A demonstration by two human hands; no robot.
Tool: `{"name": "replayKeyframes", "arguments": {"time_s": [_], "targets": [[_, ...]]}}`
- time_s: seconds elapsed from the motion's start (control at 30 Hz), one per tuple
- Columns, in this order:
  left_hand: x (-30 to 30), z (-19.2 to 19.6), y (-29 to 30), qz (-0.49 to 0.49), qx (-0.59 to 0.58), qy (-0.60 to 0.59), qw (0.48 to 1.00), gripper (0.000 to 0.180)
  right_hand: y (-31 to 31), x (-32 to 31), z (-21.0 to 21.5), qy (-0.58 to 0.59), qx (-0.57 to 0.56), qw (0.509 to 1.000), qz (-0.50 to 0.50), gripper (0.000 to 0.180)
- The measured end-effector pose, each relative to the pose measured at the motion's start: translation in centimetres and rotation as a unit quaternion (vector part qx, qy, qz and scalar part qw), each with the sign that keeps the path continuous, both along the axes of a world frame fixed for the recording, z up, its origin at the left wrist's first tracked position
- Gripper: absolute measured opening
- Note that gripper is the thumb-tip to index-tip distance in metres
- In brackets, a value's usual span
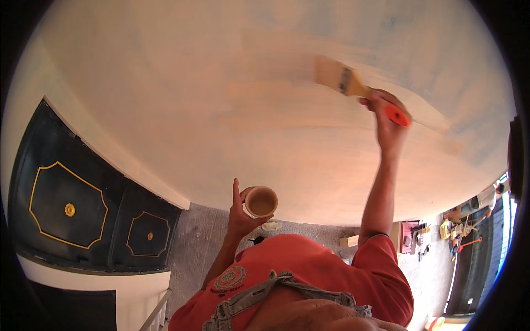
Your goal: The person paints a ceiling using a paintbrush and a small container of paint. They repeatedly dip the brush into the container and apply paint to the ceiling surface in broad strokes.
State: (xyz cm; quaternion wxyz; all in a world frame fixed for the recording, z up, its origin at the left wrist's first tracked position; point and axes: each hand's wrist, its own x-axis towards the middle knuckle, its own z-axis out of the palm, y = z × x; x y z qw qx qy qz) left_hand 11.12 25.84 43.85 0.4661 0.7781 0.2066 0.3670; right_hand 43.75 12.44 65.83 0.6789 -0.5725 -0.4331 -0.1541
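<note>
My right hand (388,113) is raised, its fingers wrapped round the handle of a wide flat paintbrush (330,73). The brush has pale bristles, a dark band and an orange handle end. Its bristles point left at the pale peach wall (182,105), and motion blurs them; whether they touch it I cannot tell. Lower down, my left hand (239,218) holds a round cup (275,204) from its left side, with the index finger stretched up. Brownish paint-like liquid (260,203) shows inside the cup. Streaks of uneven colour spread over the wall around the brush.
Dark double doors (113,207) with gold trim stand at the left. On the grey floor (194,234) a small cardboard box (349,241) lies behind my right arm. Tools (461,234) and another person (487,199) are at the far right. A pale railing (157,311) rises at lower left.
</note>
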Motion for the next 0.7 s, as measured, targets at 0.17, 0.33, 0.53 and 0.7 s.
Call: {"name": "replayKeyframes", "arguments": {"time_s": [0.17,0.33,0.53,0.7], "targets": [[-0.4,0.1,0.9,-0.044,0.021,0.004,0.999,0.136,-10.0,6.1,-1.5,0.035,0.027,0.995,-0.095,0.028],[-0.2,-0.1,1.8,-0.087,0.012,0.016,0.996,0.138,-20.4,12.5,-3.3,0.036,0.043,0.979,-0.195,0.033],[-0.2,0.1,2.4,-0.093,0.025,0.005,0.995,0.14,-27.1,15.6,-4.3,0.051,0.136,0.954,-0.263,0.03],[0.0,0.3,1.9,-0.078,0.036,0.001,0.996,0.141,-27.0,11.4,-5.3,0.042,0.193,0.908,-0.37,0.027]]}}
